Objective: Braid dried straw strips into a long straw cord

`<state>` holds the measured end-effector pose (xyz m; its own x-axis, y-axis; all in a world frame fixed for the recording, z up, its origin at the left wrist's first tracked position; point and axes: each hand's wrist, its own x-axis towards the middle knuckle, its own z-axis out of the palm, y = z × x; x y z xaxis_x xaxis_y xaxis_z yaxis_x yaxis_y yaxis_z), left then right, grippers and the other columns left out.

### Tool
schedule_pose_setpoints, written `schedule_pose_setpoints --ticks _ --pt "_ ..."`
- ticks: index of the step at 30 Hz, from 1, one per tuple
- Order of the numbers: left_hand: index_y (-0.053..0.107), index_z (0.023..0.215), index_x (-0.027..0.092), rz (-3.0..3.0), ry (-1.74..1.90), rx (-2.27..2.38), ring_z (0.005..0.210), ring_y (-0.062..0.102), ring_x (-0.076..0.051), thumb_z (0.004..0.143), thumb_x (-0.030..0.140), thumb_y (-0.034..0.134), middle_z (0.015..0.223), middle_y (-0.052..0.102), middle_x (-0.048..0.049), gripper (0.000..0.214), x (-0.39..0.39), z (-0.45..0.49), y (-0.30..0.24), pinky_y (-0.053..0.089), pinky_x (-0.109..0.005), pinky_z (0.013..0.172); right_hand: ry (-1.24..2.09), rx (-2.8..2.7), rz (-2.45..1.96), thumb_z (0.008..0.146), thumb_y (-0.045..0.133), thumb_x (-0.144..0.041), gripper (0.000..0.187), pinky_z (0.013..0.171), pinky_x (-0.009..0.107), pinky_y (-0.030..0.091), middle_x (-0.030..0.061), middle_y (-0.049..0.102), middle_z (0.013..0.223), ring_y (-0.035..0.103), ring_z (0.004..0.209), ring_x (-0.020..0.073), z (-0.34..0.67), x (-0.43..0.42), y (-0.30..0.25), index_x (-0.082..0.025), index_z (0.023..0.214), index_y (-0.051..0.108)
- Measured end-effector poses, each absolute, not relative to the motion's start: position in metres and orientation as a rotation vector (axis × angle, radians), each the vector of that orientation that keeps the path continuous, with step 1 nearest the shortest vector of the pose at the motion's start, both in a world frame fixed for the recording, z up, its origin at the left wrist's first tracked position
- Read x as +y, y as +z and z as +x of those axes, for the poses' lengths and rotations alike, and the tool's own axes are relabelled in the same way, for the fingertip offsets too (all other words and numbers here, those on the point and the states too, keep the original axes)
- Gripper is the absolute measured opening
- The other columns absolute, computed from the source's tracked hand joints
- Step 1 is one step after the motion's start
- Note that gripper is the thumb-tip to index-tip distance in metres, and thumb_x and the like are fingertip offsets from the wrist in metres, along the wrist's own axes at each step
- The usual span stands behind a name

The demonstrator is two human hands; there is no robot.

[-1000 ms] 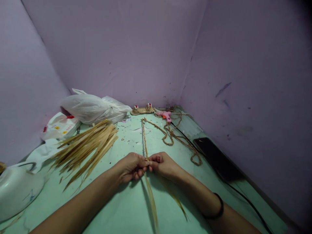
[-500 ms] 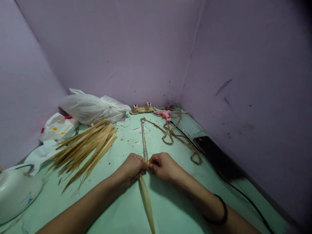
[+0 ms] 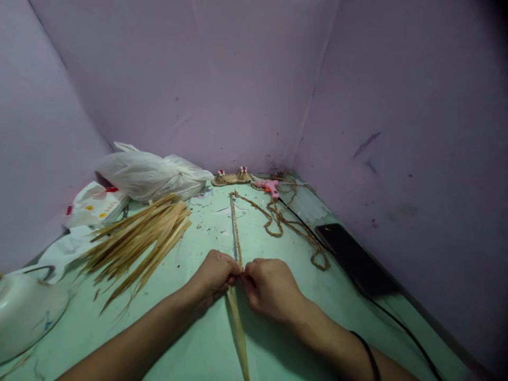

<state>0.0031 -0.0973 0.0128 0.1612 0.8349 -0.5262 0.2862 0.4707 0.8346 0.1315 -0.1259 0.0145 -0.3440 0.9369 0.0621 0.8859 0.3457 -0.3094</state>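
Observation:
My left hand (image 3: 217, 274) is closed, pinching the near end of a thin twisted fibre cord (image 3: 235, 225). My right hand (image 3: 272, 286) is closed too, its fingertips at the same end of the cord and touching the left fingers. From there the cord runs straight away from me to a bend near the back of the table, then continues as loose loops (image 3: 273, 227) on the right. A flat, pale dried leaf strip (image 3: 237, 330) trails from under my left hand toward me. What lies between the fingertips is mostly hidden.
A bundle of dried leaf strips (image 3: 138, 238) lies left on the green table (image 3: 190, 344). Behind it sit a white plastic bag (image 3: 154, 174) and a box (image 3: 99, 203); a white bowl (image 3: 27, 317) is nearer. A pink glue gun (image 3: 270, 186) and dark phone (image 3: 353, 259) are right.
My right hand has turned and come slightly nearer to me, with its back more visible. The left hand has hardly moved. The trailing leaf strip has shifted slightly left.

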Motion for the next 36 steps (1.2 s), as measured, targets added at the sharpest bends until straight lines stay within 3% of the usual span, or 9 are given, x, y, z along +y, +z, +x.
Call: schedule_pose_setpoints --ticks 8,11,13,16,19,22,25,30,36 --pt "0.053 0.044 0.011 1.051 0.599 1.310 0.030 0.022 -0.002 0.048 0.011 0.050 0.030 0.035 0.0056 0.005 -0.097 -0.002 0.005 0.012 -0.018 0.033 0.024 -2.666 -1.368 0.069 0.044 -0.006 0.025 0.046 0.026 0.024 0.0096 0.062 0.069 0.054 0.058 0.0162 0.126 -0.134 0.001 -0.011 0.086 0.062" --pt "0.052 0.044 0.011 1.028 0.607 1.300 0.031 0.027 -0.003 0.046 0.009 0.049 0.031 0.038 0.0044 0.004 -0.096 -0.002 0.005 0.015 -0.018 0.034 0.028 -2.661 -1.297 0.072 0.045 -0.009 0.022 0.048 0.025 0.027 0.0099 0.062 0.069 0.053 0.058 0.0155 0.127 -0.134 0.001 -0.011 0.086 0.062" --pt "0.049 0.044 0.011 1.012 0.591 1.290 0.031 0.027 -0.002 0.047 0.010 0.049 0.031 0.037 0.0049 0.003 -0.095 -0.004 0.006 0.014 -0.017 0.034 0.145 -2.576 -1.288 0.074 0.048 -0.020 0.018 0.050 0.025 0.029 0.0084 0.062 0.066 0.053 0.058 0.0150 0.130 -0.132 0.005 -0.013 0.080 0.063" --pt "0.047 0.047 0.013 1.001 0.537 1.240 0.027 0.019 -0.001 0.049 0.015 0.053 0.031 0.033 0.0078 0.006 -0.093 -0.009 0.008 0.008 -0.018 0.031 0.386 -2.132 -1.422 0.078 0.044 -0.034 0.028 0.056 0.024 0.034 0.0070 0.062 0.066 0.053 0.061 0.0139 0.139 -0.120 0.012 -0.015 0.071 0.064" --pt "0.048 0.050 0.014 1.012 0.494 1.180 0.026 0.017 -0.001 0.050 0.021 0.055 0.034 0.032 0.0088 0.010 -0.090 -0.013 0.009 0.005 -0.019 0.030 0.867 -1.571 -1.523 0.079 0.041 -0.031 0.028 0.059 0.024 0.037 0.0072 0.062 0.069 0.054 0.064 0.0131 0.144 -0.104 0.013 -0.013 0.071 0.062" --pt "0.049 0.052 0.014 1.016 0.488 1.165 0.026 0.017 -0.001 0.051 0.021 0.055 0.034 0.032 0.0088 0.009 -0.089 -0.015 0.009 0.006 -0.018 0.029 1.512 -1.195 -1.362 0.070 0.049 -0.025 0.017 0.058 0.023 0.040 0.0059 0.061 0.068 0.054 0.060 0.0113 0.140 -0.098 0.008 -0.011 0.074 0.059" --pt "0.049 0.052 0.013 1.027 0.479 1.137 0.026 0.017 -0.001 0.052 0.019 0.053 0.035 0.033 0.0080 0.007 -0.089 -0.015 0.008 0.006 -0.019 0.029 1.840 -1.073 -1.192 0.062 0.055 -0.024 0.014 0.049 0.021 0.037 0.0018 0.055 0.055 0.049 0.049 0.0088 0.131 -0.101 0.002 -0.011 0.067 0.057" --pt "0.048 0.049 0.015 1.101 0.443 1.176 0.027 0.017 -0.002 0.053 0.021 0.053 0.033 0.030 0.0083 0.009 -0.089 -0.015 0.003 0.007 -0.020 0.031 1.670 -1.242 -1.394 0.058 0.056 -0.017 0.007 0.037 0.018 0.017 -0.0064 0.039 0.037 0.027 0.035 0.0026 0.127 -0.101 -0.006 -0.012 0.054 0.053" --pt "0.052 0.045 0.013 1.412 0.297 1.326 0.032 0.031 -0.006 0.055 0.019 0.051 0.034 0.042 0.0022 0.012 -0.091 -0.018 0.016 0.020 -0.020 0.037 1.589 -1.350 -1.530 0.055 0.053 -0.013 0.005 0.039 0.019 0.021 -0.0044 0.045 0.040 0.032 0.036 0.0036 0.129 -0.093 -0.014 -0.013 0.050 0.052"
